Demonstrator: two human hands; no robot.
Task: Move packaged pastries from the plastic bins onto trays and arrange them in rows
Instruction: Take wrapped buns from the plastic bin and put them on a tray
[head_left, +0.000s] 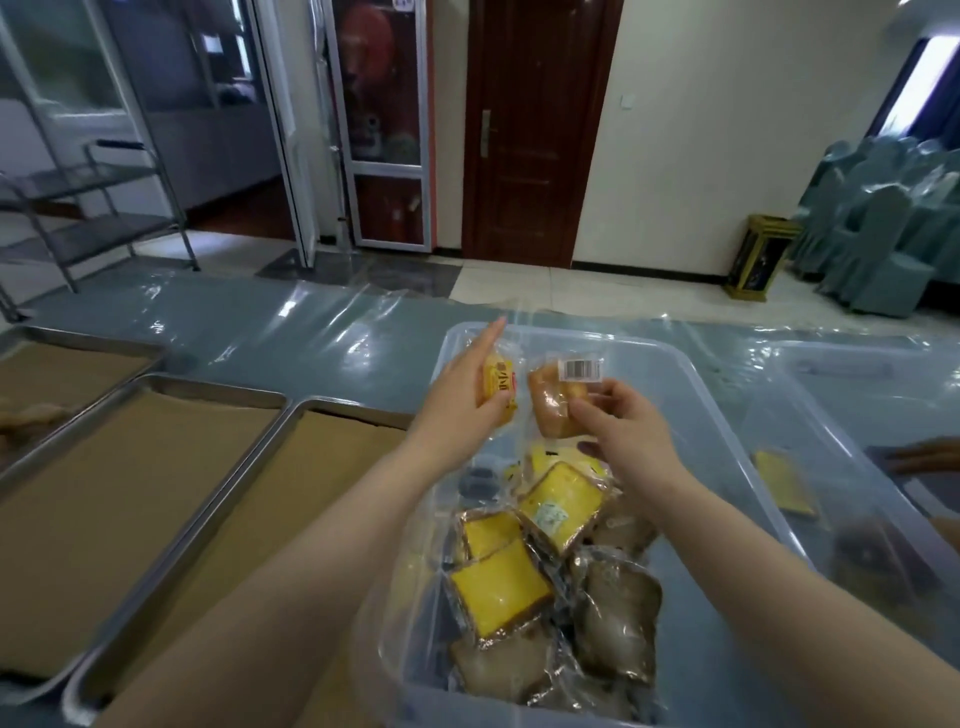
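Observation:
A clear plastic bin (706, 379) stands in front of me with several packaged pastries in it, yellow cake slices (498, 587) and brownish ones (618, 618). Above the bin's far half, my left hand (462, 400) holds a small yellow-wrapped pastry (500, 391), index finger stretched out. My right hand (618, 423) pinches a clear packet with a golden-brown pastry (553, 402) and a barcode label. The two packets hang side by side. Metal trays lined with brown paper (135, 499) lie to the left of the bin.
A second clear bin (852, 374) sits at the right, with another person's hand (930, 457) at its edge. Plastic film covers the blue table (311, 332). A metal rack (88, 208) stands far left; a door, a small bin and stacked covered chairs lie beyond.

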